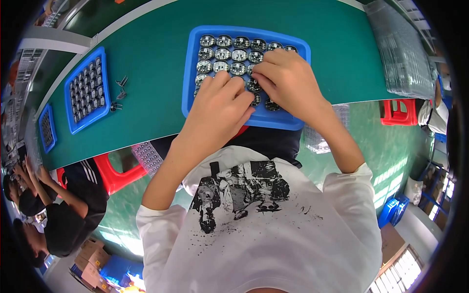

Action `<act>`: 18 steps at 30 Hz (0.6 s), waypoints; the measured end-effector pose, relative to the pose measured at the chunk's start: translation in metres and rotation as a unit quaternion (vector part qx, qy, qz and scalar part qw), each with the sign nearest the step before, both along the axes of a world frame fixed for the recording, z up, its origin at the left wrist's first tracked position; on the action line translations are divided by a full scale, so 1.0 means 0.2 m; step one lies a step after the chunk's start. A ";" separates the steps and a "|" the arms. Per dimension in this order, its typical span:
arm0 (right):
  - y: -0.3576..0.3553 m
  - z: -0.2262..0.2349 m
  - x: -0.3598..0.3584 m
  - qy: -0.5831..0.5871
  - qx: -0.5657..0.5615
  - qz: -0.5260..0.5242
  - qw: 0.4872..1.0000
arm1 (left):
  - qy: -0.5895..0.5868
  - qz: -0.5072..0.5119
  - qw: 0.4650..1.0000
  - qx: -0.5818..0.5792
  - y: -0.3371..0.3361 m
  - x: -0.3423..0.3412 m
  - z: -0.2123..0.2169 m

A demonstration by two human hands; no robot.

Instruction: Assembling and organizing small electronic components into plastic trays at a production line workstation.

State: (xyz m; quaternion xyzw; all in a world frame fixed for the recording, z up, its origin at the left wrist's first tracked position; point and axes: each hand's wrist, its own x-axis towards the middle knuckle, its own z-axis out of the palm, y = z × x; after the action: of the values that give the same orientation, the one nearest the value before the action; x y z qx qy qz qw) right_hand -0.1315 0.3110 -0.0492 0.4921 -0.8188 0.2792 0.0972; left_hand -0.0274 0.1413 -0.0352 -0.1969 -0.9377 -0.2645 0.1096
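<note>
Place: I see a factory assembly line | Evidence: long green workbench (146, 97) crossing the frame's upper half, blue trays (188, 88) of small round circuit boards (222, 53) set along it | Lower left: seated co-workers (63, 215) on red stools (117, 173) | Right edge: stacked clear plastic trays (400, 53).

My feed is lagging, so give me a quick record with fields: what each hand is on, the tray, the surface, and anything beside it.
left hand: resting in the blue tray, fingers on the round circuit boards in its lower rows
right hand: beside the left, fingertips pinching at a board; grip hidden
blue tray: rows of round circuit boards
surface: green table
to the left: second blue tray of boards, small metal parts loose next to it
to the right: stack of clear trays
</note>
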 end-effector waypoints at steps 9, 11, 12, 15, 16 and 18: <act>0.01 0.03 -0.02 -0.015 -0.023 0.000 1.000 | 0.031 -0.002 1.000 0.005 0.02 -0.01 -0.06; 0.01 0.04 -0.02 -0.033 -0.035 -0.005 0.999 | 0.028 -0.001 1.000 0.000 0.01 -0.01 -0.07; 0.01 0.04 -0.04 -0.024 -0.032 -0.024 0.999 | 0.026 -0.001 1.000 -0.002 0.02 -0.01 -0.07; -0.01 0.00 -0.08 -0.003 -0.019 -0.035 0.999 | 0.004 0.009 1.000 0.003 0.01 -0.01 -0.03; -0.02 -0.01 -0.09 0.009 -0.008 -0.025 1.000 | 0.005 0.005 1.000 0.002 0.01 0.00 -0.02; -0.03 -0.03 -0.10 0.007 -0.008 -0.020 1.000 | -0.018 0.015 0.999 0.041 0.00 0.00 0.00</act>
State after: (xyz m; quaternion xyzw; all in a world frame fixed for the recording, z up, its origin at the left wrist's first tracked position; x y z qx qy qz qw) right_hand -0.1512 0.3057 -0.0545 0.4763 -0.8256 0.2807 0.1126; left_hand -0.0283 0.1415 -0.0355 -0.1733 -0.9307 -0.3047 0.1047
